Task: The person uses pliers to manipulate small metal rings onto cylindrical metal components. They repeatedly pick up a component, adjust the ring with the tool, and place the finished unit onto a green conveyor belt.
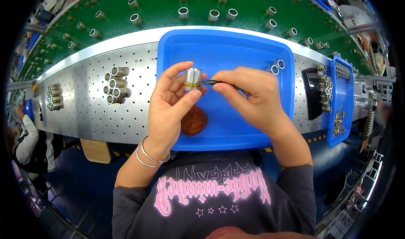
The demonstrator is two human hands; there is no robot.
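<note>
My left hand (pixel 168 99) holds a short silver metal cylinder (pixel 193 75) upright between thumb and fingers, above a large blue tray (pixel 228 36). A yellowish band rings the cylinder near its lower end. Pinched in my right hand (pixel 253 91) is a thin dark pointed tool, perhaps tweezers (pixel 209 82), its tip touching or very close to that band. Below the left hand, a reddish-brown ball of wire wool (pixel 194 121) lies in the tray. Two metal rings (pixel 278 67) stand near the tray's right end.
On the perforated metal table (pixel 139 66), metal cylinders (pixel 116 85) stand grouped at left. Beyond runs a green conveyor belt (pixel 160 6) carrying spaced cylinders. At right are a black flat device (pixel 312 93), more cylinders (pixel 326 87) and a smaller blue tray (pixel 341 108). Another person (pixel 33 142) sits far left.
</note>
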